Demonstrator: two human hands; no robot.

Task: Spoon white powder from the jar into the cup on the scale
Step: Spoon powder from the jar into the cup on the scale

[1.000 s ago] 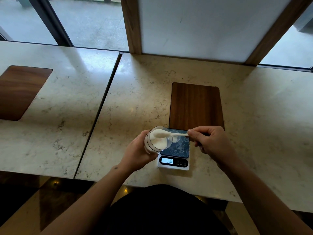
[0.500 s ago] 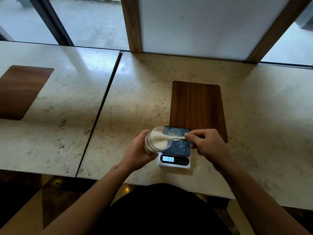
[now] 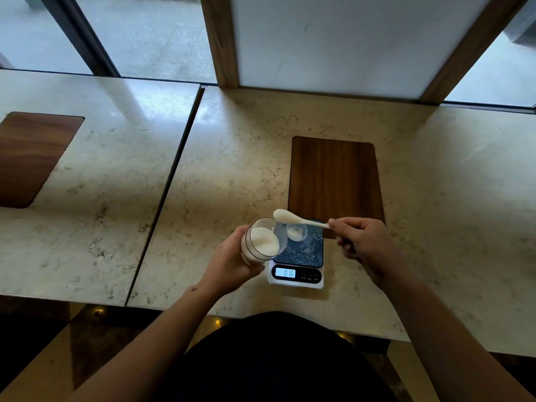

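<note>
Since a moment ago the spoon [image 3: 293, 219], pinched in the right hand [image 3: 362, 242], has lifted out of the tilted jar [image 3: 262, 242], gripped by the left hand [image 3: 232, 261], at nine o'clock of the cup [image 3: 296, 232] on the scale [image 3: 298, 256].

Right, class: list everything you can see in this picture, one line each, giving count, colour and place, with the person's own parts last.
jar: one, clear, white powder inside, tilted in left hand beside scale
spoon: one, white, loaded, above cup
cup: one, clear, small, on scale
scale: one, white with dark top, near table edge
panels: two, brown wood, inset in tables
tables: two, cream marble, side by side
left hand: holds jar
right hand: holds spoon
</note>
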